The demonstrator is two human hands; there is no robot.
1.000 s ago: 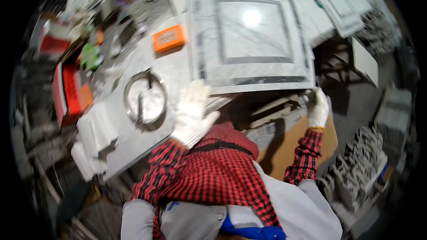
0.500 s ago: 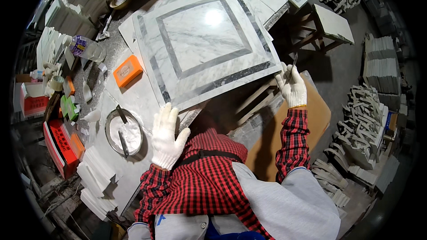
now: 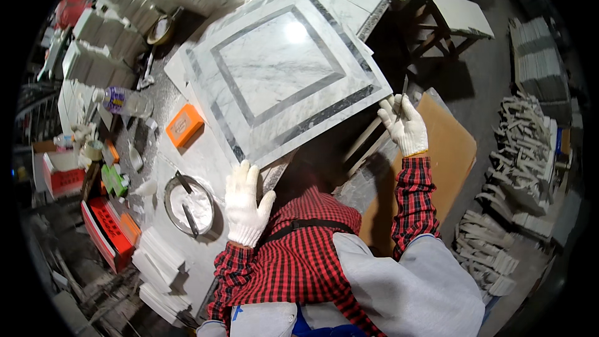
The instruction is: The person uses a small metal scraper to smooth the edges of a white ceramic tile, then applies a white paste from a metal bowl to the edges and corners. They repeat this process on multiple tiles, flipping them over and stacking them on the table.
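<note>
A large square marble panel [image 3: 284, 65] with dark inlaid bands lies turned on the worktable. My left hand [image 3: 246, 203], in a white knit glove, is open, its fingertips touching the panel's near left corner. At the panel's right corner is my gloved right hand [image 3: 404, 126], palm up with fingers partly curled. A thin pointed tool [image 3: 405, 83] sticks up from between those fingers; its grip is hidden. Left of my left hand, a round metal bowl [image 3: 167, 207] holds white paste [image 3: 198, 205] and two dark-handled spatulas [image 3: 189, 219].
An orange box [image 3: 185, 126] and a plastic bottle [image 3: 128, 102] stand on the worktable at left. Stacked white tiles [image 3: 100, 65] line its far left. To the right are a wooden stool [image 3: 462, 15], a tan board [image 3: 444, 143] and piles of stone strips [image 3: 524, 150].
The view has turned slightly, shifting the surroundings. Both hands stay at the panel's corners, and the thin tool is still in my right hand.
</note>
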